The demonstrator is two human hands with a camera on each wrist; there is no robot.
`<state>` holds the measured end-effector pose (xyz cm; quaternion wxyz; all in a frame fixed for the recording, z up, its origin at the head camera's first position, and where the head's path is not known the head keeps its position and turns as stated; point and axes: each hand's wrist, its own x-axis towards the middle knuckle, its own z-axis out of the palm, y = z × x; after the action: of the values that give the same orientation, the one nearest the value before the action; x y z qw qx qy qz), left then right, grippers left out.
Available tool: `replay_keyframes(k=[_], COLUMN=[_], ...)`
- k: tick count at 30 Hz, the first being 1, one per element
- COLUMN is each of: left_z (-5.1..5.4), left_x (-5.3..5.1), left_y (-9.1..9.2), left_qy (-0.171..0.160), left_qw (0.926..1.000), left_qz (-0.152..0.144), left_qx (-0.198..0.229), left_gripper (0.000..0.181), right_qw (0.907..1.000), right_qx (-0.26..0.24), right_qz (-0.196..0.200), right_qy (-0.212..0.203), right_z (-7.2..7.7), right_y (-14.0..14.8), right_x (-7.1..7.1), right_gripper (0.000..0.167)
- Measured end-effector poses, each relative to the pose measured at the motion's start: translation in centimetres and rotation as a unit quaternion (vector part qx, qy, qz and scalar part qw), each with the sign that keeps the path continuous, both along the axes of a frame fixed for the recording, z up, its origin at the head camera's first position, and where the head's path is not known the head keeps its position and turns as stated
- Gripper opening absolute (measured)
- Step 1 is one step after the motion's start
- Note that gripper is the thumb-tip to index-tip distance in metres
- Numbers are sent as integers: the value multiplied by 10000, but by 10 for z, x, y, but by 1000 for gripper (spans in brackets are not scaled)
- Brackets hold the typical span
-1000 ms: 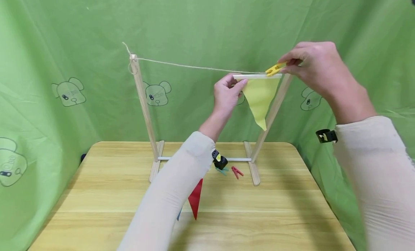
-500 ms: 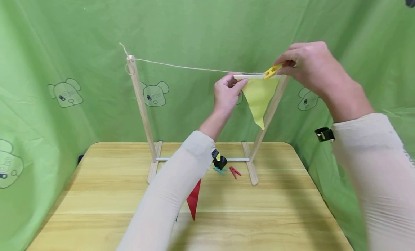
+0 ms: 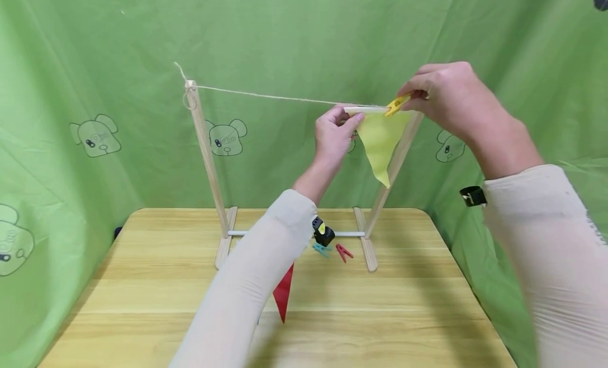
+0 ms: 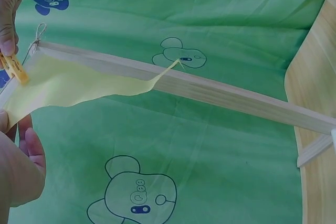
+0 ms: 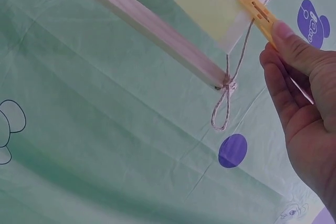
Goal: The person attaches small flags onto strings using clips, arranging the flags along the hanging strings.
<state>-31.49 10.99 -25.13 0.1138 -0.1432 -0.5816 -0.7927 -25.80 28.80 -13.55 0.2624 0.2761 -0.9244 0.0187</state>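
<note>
A yellow pennant (image 3: 380, 141) with a white top edge hangs by the string (image 3: 285, 97), near the right post. The left hand (image 3: 334, 135) pinches the left end of that white edge between thumb and fingers. Between its thumb and fingers the right hand (image 3: 451, 101) holds a yellow clothespin (image 3: 396, 104), whose tip lies over the white edge right of its middle. In the right wrist view the clothespin (image 5: 258, 17) crosses the white edge beside the string; whether it clamps the string cannot be told. The left wrist view shows the pennant (image 4: 79, 82) sideways.
The wooden left post (image 3: 205, 146) and right post (image 3: 402, 151) stand on feet joined by a white rod (image 3: 349, 234). On the table (image 3: 380, 315) lie a blue clothespin (image 3: 321, 249), a red clothespin (image 3: 344, 253) and a red pennant (image 3: 283, 294), partly behind the left sleeve.
The right hand and yellow clothespin have moved slightly left and down along the white edge. The left end of the edge has risen slightly with the left hand, nearer the string.
</note>
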Motion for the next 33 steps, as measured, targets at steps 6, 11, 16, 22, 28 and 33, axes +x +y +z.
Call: replay_keyframes(k=[6, 11, 16, 22, 28, 33], left_z=[0, 2, 3, 4, 4, 6], left_x=[-1, -1, 0, -1, 0, 1], left_y=[2, 4, 5, 6, 7, 6], left_qy=[-19, -30, -75, -64, -118, -105], left_qw=[10000, 10000, 9999, 9999, 9998, 9999], left_qz=[8, -42, -62, -57, -84, -37], left_qx=[46, 78, 82, 116, 128, 91], left_gripper=[16, 17, 17, 17, 18, 18], right_qw=[10000, 10000, 9999, 9997, 9989, 9992], right_qx=[52, 55, 84, 107, 155, 156], right_qz=[18, 14, 11, -73, -144, -68], right_qy=[-2, -17, -136, -221, -409, -363], right_z=[0, -1, -1, 1, 2, 2], right_y=[1, 2, 2, 1, 1, 1], right_x=[-1, -1, -1, 0, 0, -2], right_gripper=[19, 21, 24, 28, 36, 41])
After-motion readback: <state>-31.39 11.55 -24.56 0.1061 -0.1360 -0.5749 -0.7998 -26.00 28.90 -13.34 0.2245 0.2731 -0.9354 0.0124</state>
